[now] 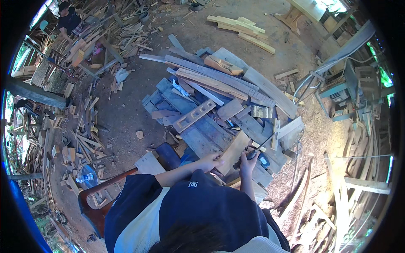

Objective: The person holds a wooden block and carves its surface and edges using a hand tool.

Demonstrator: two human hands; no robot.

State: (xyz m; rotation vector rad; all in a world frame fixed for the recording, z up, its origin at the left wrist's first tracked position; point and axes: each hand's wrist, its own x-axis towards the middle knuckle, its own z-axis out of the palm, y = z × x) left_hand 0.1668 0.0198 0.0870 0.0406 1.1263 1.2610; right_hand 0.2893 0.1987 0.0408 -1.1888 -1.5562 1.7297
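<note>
I have the left hand [209,161] pressed flat on the near end of a pale wooden board [232,152], which lies tilted on the heap of grey planks [211,109]. The right hand [247,162] is closed around the dark handle of a thin hand tool [260,147], its blade angled up over the heap. The board looks stiff, light and rough-sawn; I judge its long edges the safest grip, splinters being the risk.
</note>
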